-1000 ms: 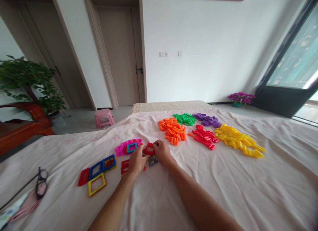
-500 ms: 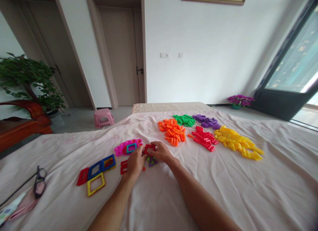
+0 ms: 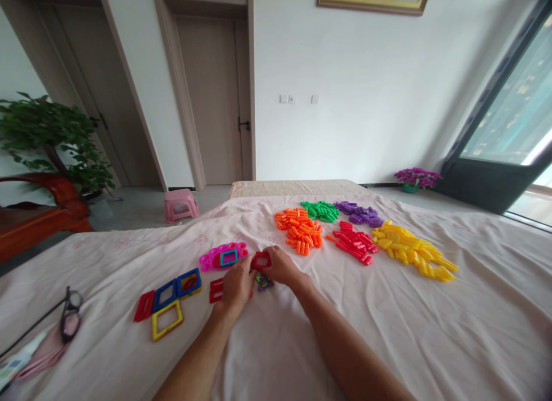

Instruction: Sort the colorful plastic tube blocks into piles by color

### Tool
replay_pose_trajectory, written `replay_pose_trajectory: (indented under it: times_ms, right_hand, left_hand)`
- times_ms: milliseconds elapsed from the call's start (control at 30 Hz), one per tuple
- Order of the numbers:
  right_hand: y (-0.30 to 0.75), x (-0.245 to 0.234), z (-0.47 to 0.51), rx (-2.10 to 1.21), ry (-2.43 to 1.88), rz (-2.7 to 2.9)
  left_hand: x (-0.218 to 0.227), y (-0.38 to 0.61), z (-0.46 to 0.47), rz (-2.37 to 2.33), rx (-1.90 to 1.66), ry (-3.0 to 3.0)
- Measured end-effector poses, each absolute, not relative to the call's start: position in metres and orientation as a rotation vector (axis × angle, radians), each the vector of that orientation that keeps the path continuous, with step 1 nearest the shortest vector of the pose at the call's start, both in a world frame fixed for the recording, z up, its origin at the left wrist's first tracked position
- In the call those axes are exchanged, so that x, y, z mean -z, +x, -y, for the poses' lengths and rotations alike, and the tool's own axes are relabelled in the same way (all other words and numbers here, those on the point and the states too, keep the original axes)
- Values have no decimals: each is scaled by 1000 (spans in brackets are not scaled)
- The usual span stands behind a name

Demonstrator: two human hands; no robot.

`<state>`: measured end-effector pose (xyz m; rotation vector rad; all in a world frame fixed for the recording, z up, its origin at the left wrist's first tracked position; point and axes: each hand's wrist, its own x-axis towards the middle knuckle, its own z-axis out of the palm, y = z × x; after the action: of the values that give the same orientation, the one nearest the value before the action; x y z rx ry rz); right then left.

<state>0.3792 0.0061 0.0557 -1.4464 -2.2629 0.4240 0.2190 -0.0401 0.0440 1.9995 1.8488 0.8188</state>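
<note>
Both my hands meet over a red square magnetic frame (image 3: 260,259) on the pink bedsheet (image 3: 388,332). My left hand (image 3: 236,286) pinches its left side and my right hand (image 3: 282,266) grips its right side, fingers curled. A purple triangle frame (image 3: 264,283) lies just under my hands. A red frame piece (image 3: 215,290) lies to the left of my left hand. A pink flower-shaped piece with a teal frame on it (image 3: 223,256) sits just beyond my left hand.
Blue, yellow and red square frames (image 3: 168,304) lie at the left. Piles of orange (image 3: 299,230), green (image 3: 321,209), purple (image 3: 360,212), red (image 3: 354,242) and yellow (image 3: 411,250) pegs lie at the far right. Glasses (image 3: 69,320) rest near the left edge. A pink stool (image 3: 180,204) stands on the floor.
Both hands stay on the red frame, shifting it slightly. The camera has tilted up a little.
</note>
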Motion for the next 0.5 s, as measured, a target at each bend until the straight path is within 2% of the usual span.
replay_pose_trajectory:
  times_ms: [300,500]
  right_hand:
    - [375,-56,-5,-320,-1493,2351]
    - [384,-54,-29,-230,-1604,2335]
  left_hand:
    - [-44,216,39,-1785,-864,2011]
    - [-59,200,52,-1807,-916,2018]
